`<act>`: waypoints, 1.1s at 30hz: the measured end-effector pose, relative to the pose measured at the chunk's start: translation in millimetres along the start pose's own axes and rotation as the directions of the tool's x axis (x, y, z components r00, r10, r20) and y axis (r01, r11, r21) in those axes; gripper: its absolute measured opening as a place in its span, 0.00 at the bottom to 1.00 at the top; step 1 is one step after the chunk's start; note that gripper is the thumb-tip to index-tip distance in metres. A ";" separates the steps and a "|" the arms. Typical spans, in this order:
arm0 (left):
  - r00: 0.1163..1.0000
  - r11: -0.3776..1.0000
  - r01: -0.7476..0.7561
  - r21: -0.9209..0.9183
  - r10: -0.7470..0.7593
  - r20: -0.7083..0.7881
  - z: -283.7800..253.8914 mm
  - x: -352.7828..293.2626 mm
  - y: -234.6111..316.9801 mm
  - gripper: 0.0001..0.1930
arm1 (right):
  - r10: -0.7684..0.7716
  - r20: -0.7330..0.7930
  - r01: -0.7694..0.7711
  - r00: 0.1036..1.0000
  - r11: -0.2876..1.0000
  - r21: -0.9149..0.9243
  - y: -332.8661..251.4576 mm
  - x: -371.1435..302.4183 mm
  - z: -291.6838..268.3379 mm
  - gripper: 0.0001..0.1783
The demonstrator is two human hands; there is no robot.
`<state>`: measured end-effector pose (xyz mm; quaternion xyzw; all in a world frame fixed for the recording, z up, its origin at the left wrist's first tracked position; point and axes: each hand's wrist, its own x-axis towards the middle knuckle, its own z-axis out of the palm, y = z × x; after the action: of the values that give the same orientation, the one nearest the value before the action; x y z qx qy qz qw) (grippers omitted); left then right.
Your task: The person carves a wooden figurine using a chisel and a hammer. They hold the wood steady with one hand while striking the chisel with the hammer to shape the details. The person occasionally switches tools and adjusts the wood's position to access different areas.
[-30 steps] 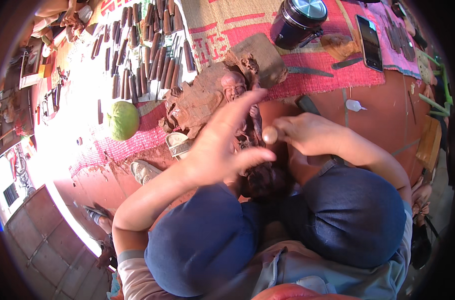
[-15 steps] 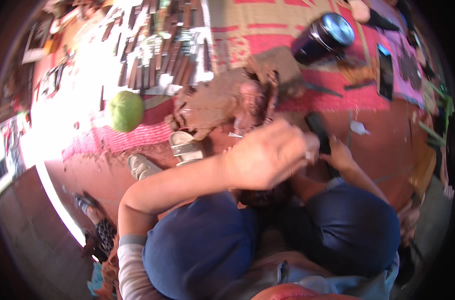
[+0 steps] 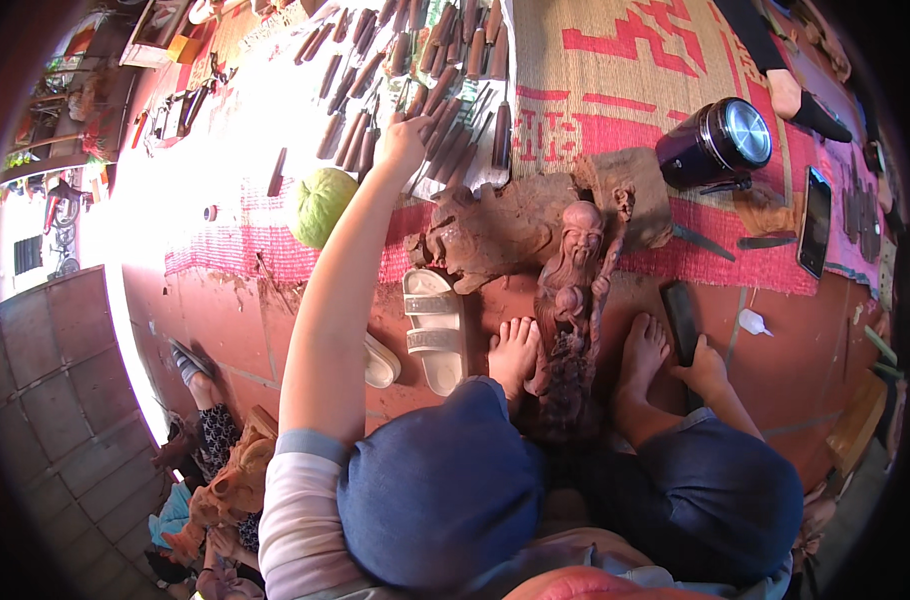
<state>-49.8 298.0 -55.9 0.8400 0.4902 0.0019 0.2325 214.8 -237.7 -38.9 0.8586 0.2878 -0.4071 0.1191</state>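
Note:
My left hand (image 3: 403, 143) is stretched out over several wooden-handled carving chisels (image 3: 355, 138) on a white sheet. Its fingers are extended, partly hidden, and at the handles. My right hand (image 3: 705, 372), beside my right foot, is closed on a long dark bar, like a wooden mallet (image 3: 681, 318). Between my bare feet a reddish-brown carved wooden figure (image 3: 581, 245) of a bearded person with a staff leans back against a rough wood block (image 3: 505, 240). The figure's dark base lies between my legs, and neither hand touches it.
A green round fruit (image 3: 322, 207) sits by my left forearm. Pale sandals (image 3: 435, 330) lie beside my left foot. Across the mat (image 3: 595, 80) are a dark metal flask (image 3: 713, 145), a knife blade (image 3: 703, 242) and a phone (image 3: 815, 222). Other people are at both sides.
My left hand has swung from near the right hand, forward and left to the chisels. The carved figure and both feet now show plainly. My right hand still holds the dark bar.

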 end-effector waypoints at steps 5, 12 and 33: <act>0.970 0.979 -0.199 0.040 0.203 -0.133 11.9 13.8 -12.7 0.31 | -0.014 -0.017 0.013 1.000 0.999 -0.030 2.8 3.4 4.4 0.51; 0.953 0.987 -0.161 0.024 0.162 -0.256 5.5 -16.1 -4.1 0.16 | 0.005 0.004 -0.004 1.000 1.000 -0.017 -7.3 -5.0 -8.8 0.42; 0.999 0.987 0.040 0.153 -0.038 -0.016 18.6 -34.8 -5.5 0.11 | -0.287 -0.487 0.564 0.825 0.471 0.679 -35.6 -9.9 -73.5 0.16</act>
<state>-68.0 264.4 -66.8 0.8456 0.5068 -0.0350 0.1640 235.1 -180.7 16.8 0.7679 0.2952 -0.3700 -0.4317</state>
